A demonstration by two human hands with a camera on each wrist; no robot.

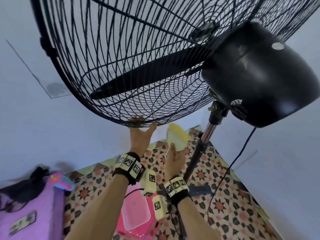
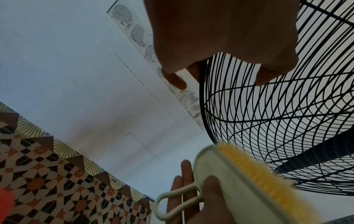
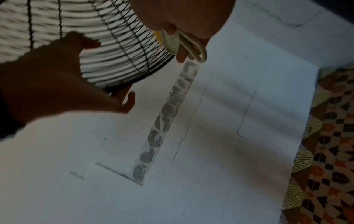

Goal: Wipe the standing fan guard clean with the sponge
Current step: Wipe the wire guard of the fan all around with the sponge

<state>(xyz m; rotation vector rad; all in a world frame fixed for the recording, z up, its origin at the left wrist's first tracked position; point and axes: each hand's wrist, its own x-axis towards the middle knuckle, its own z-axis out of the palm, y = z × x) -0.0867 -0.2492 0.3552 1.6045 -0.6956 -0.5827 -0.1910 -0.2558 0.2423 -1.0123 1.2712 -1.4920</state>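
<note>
Against pale wall, left hand (image 1: 138,135) grips fan guard (image 1: 121,58); right hand (image 1: 174,160) holds sponge (image 1: 175,137)

A number 3 on the white dial (image 1: 236,102) under the round black motor housing (image 1: 259,73); other marks too blurry to read.

One fan guard (image 1: 121,58) — one sponge (image 1: 175,135) — two hands.

left hand (image 1: 140,135): arm raised, fingers hooked over the guard's bottom rim, thumb spread out
right hand (image 1: 174,158): up just to its right, fingers and thumb wrapped round the sponge
wrists: both wearing marker bands
</note>
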